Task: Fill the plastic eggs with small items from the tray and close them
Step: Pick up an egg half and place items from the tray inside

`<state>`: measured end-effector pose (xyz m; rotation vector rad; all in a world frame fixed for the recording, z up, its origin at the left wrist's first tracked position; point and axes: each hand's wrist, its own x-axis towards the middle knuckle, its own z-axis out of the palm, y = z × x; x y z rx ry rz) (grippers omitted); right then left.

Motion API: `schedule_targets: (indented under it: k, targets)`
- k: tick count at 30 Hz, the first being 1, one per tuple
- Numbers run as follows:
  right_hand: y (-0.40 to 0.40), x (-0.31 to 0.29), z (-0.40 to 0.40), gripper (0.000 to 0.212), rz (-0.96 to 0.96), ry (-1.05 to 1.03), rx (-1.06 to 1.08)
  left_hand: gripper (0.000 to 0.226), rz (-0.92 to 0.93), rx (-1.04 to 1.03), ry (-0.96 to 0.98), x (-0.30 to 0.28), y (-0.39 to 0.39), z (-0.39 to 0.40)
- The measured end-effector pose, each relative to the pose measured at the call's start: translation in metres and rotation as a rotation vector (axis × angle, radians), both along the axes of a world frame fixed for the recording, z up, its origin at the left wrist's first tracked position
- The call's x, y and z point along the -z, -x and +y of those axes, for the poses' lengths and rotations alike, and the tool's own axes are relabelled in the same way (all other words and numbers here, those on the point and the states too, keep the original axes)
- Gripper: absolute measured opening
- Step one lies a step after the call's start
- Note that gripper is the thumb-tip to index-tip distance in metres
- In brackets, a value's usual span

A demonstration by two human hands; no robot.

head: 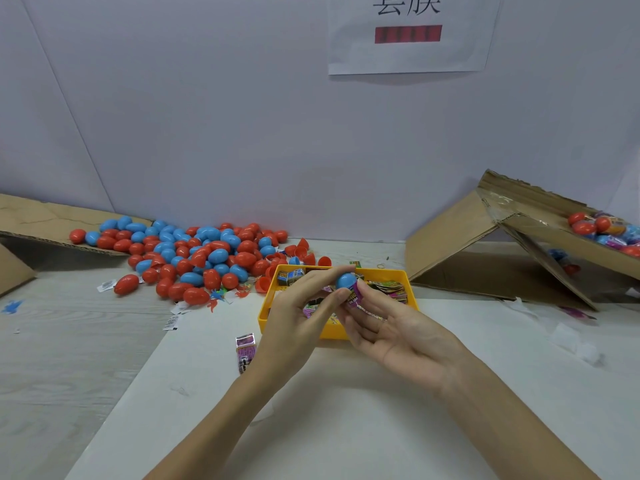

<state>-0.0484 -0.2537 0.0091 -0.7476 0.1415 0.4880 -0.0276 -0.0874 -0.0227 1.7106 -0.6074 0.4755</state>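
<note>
Over the yellow tray, left hand pinches the blue egg while right hand fingers pinch a purple packet against it; she should seat the film squarely, no creases.

A packing workbench: heaped plastic eggs, cardboard boxes, a posted wall sign.
</note>
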Motion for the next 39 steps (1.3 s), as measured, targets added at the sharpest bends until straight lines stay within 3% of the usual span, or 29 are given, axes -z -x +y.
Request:
schedule_targets:
  k: [10,15,20,25,27,39]
  targets:
    - [0.003,-0.003,0.006,0.058,0.035,-0.02,0.032,0.028,-0.043,-0.021,0.035,-0.002,0.002,0.0]
    - [0.004,-0.004,0.004,0.032,-0.071,0.067,0.036,0.026,-0.004,-0.005,0.014,-0.004,0.004,-0.001]
    - [0.001,0.002,0.001,0.032,-0.263,0.303,0.073,0.034,-0.047,-0.008,-0.131,-0.004,0.002,0.004]
    - [0.005,0.011,0.009,0.026,-0.538,0.854,0.249,0.047,-0.263,-0.102,-0.323,0.0,-0.001,0.003]
    - [0.006,0.014,0.011,0.025,-0.604,0.969,0.317,0.049,-0.311,-0.168,-0.356,0.002,-0.001,0.002]
    - [0.003,0.025,0.015,0.029,-0.58,0.93,0.478,0.04,-0.406,-0.367,-0.34,0.007,0.007,-0.011]
